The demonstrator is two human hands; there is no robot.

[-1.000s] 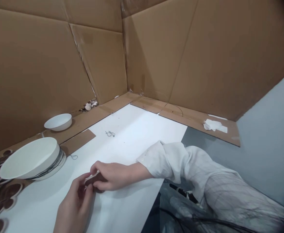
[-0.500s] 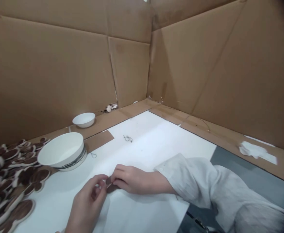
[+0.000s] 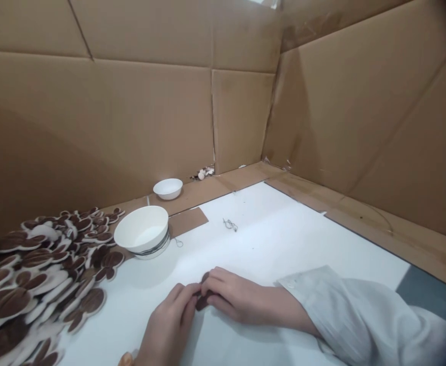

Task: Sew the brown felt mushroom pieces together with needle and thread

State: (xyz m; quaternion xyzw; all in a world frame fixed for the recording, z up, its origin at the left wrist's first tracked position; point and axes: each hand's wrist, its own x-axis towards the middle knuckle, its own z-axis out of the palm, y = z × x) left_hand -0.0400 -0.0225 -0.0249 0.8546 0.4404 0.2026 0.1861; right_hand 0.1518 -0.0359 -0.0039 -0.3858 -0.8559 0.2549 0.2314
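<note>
My left hand (image 3: 169, 320) and my right hand (image 3: 234, 296) meet low in the middle of the head view, over the white table surface (image 3: 284, 244). Between their fingertips is a small dark brown piece (image 3: 202, 303), mostly covered by the fingers. My right hand is closed around it from the right. The fingers of my left hand are pinched together against its left side; whether they also hold something thin is too small to tell.
Many brown-and-white padded pieces (image 3: 89, 301) are heaped at the left. A large white bowl (image 3: 142, 231), dark thread around its base, stands beside them, a smaller bowl (image 3: 168, 189) behind. Tangled thread (image 3: 230, 225) lies mid-table. Cardboard walls (image 3: 150, 122) enclose the back.
The view has swung left, so everything sits further right and more of the heap shows. My left hand's fingers have closed together at the brown piece.
</note>
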